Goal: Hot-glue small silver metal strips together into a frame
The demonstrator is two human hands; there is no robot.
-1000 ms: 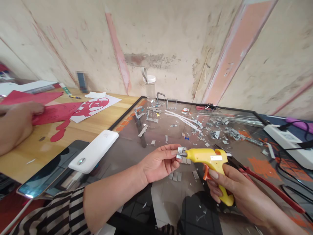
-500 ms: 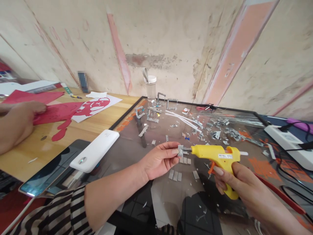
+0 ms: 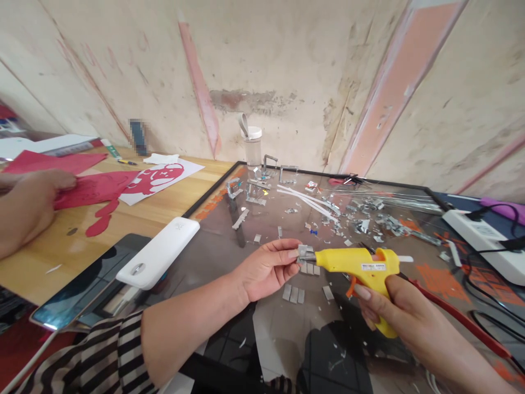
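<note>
Between the thumb and fingers of my left hand [image 3: 270,268] is a small flat grey piece [image 3: 302,251]. My right hand [image 3: 397,306] is wrapped round the handle of a yellow hot glue gun [image 3: 348,260], with a finger by its orange trigger [image 3: 351,286]. The gun's metal nozzle points left and lies over the grey piece; whether it touches cannot be made out. A white glue stick [image 3: 406,259] juts from the gun's back end. Small grey rectangles [image 3: 293,294] lie in rows on the dark glossy tabletop just below my left hand.
A white power bank [image 3: 159,253] rests by a phone [image 3: 118,257] on the left. Grey scraps [image 3: 365,208], white strips [image 3: 307,201] and a lidded jar [image 3: 253,148] sit farther back. A power strip [image 3: 479,241] with cables stands right. Another person's hand [image 3: 36,202] holds red paper [image 3: 98,186].
The glue gun in my right hand has shifted slightly left and down, bringing its nozzle over the grey piece. My left hand has stayed nearly still.
</note>
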